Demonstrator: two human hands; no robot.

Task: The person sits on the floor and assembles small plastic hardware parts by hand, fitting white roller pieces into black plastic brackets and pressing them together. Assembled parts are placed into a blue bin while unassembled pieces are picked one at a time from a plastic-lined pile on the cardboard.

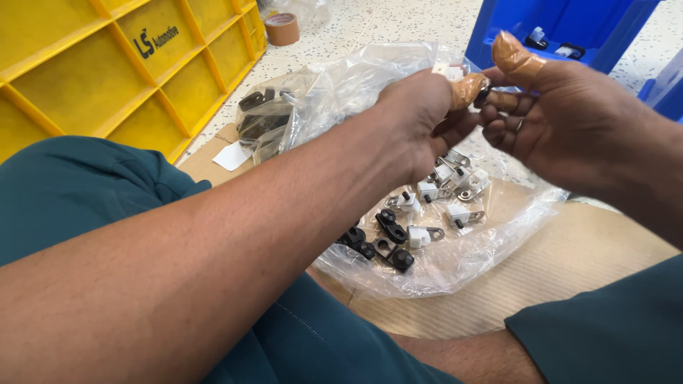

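My left hand (416, 117) and my right hand (562, 117) meet above a clear plastic bag (455, 263) spread on brown cardboard. Tan tape wraps the thumb and fingertips. Between the fingertips sits a small part (452, 71), white with a dark piece beside it, gripped by both hands. Below the hands, on the plastic, lie several small white clips with metal tabs (455, 186) and several black brackets (384, 238). A second clear bag (267, 121) with black parts rests to the left of my left hand.
A yellow compartment crate (135, 64) stands at the upper left. Blue plastic bins (562, 25) stand at the upper right. A roll of brown tape (282, 28) sits on the speckled floor. My legs in teal trousers (85, 185) frame the cardboard (569, 263).
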